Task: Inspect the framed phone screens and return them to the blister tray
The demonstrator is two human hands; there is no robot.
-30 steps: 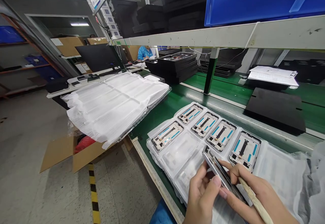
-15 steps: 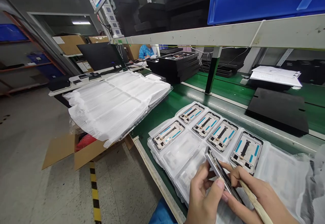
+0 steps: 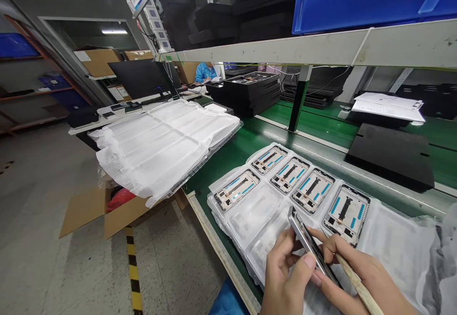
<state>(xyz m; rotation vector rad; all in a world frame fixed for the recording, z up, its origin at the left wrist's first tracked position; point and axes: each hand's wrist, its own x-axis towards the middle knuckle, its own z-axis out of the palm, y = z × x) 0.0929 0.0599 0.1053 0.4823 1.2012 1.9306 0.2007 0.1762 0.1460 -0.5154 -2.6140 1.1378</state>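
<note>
My left hand [image 3: 289, 272] and my right hand [image 3: 357, 277] hold a metal-edged phone display frame [image 3: 309, 241] tilted up on its edge, its glossy face toward the left. A pale wooden stick [image 3: 357, 284] lies between my right fingers and runs down past the palm. Just beyond my hands is a clear plastic tray [image 3: 255, 212], with several phone display frames lying face down in its pockets, including one [image 3: 346, 215] close to my right fingers. Some pockets near my hands show no frame.
The tray rests on a green bench mat [image 3: 235, 165]. A white foam-wrapped stack [image 3: 160, 148] lies to its left, above an open cardboard box [image 3: 114, 210]. Stacked black trays [image 3: 246, 91], a black pad [image 3: 391, 157] and papers [image 3: 387, 107] stand beyond. A shelf rail [image 3: 285, 50] crosses overhead. A co-worker [image 3: 205, 73] sits far off.
My hands have turned the phone display frame slightly more upright. The view has shifted a little, and the tray and bench sit slightly differently in the picture.
</note>
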